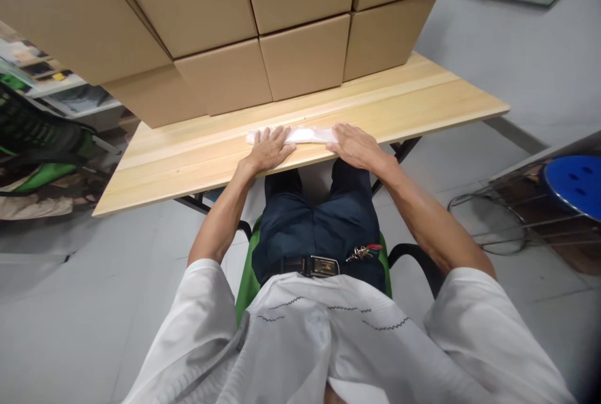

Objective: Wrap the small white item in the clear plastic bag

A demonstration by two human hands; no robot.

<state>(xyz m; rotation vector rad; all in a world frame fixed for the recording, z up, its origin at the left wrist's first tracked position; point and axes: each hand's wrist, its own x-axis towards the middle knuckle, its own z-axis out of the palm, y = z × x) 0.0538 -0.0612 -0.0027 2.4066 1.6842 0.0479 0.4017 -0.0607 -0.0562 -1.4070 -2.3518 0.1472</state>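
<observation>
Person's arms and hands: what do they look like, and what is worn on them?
The left hand and right hand are ungloved, and no watch shows at either wrist. The short, loose white sleeves look plain, without visible markings.

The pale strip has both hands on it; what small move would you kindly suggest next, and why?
Perhaps slide the left hand outward along the pale strip, since its left end shows past those fingers, while none shows beyond the right hand.
</observation>
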